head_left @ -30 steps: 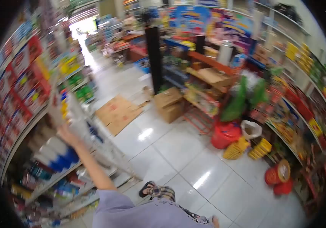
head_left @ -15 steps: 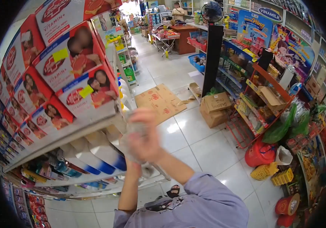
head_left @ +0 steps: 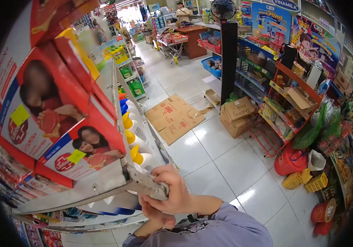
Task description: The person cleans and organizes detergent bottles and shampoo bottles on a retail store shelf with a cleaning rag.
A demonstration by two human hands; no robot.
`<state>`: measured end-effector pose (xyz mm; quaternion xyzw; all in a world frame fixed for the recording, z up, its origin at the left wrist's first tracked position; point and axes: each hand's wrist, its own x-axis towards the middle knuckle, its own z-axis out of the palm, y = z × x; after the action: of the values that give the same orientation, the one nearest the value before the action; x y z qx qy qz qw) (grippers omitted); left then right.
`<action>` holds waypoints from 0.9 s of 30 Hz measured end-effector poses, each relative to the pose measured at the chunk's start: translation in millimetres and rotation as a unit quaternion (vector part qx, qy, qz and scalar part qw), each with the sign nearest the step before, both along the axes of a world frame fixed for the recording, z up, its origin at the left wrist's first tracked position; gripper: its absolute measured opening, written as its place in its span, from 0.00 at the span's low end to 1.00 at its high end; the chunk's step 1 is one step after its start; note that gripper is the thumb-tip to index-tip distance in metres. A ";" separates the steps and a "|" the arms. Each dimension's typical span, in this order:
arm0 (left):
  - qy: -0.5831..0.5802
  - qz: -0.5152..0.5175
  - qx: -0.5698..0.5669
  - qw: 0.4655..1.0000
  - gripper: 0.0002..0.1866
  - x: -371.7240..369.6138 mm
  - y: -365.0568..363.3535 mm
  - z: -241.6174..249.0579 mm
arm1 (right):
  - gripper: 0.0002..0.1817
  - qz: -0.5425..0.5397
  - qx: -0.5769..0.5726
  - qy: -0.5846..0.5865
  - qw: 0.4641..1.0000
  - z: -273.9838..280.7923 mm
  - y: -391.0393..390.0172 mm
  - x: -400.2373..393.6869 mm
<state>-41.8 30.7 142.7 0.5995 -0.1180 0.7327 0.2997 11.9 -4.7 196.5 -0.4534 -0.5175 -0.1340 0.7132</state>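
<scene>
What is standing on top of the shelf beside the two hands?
Stacked red-and-white boxes stand on the shelf, near the right hand and left hand. Their contents and the shelf surface beneath them are covered.

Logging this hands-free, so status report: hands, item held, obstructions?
Right hand gripping greyish bundle, possibly cloth, at shelf corner. Left hand just below, grip unclear. Red boxes stacked close by.

White glossy floor tiles point(head_left: 242, 158), bright doorway point(head_left: 128, 17).
</scene>
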 end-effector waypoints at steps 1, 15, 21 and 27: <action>-0.034 0.013 0.026 0.999 0.27 -1.2 -0.1 -0.1 | 0.27 0.031 -0.007 0.010 0.999 -3.2 -1.3 1.0; 0.089 -0.089 0.010 0.992 0.37 -17.8 -0.5 26.5 | 0.26 0.005 -0.005 0.014 1.000 -69.7 -3.0 -0.7; 0.239 0.010 -0.116 0.964 0.43 -0.8 -11.5 41.0 | 0.24 0.014 -0.049 0.024 0.998 -118.5 -10.4 0.9; 0.169 0.007 -0.127 0.977 0.41 9.4 -11.9 34.5 | 0.24 -0.025 -0.064 -0.011 0.998 -161.1 -14.9 2.9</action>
<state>-32.4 18.9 177.2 0.6725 0.0329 0.6320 0.3837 14.9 -19.5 35.4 -0.5094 -0.5218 -0.1234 0.6731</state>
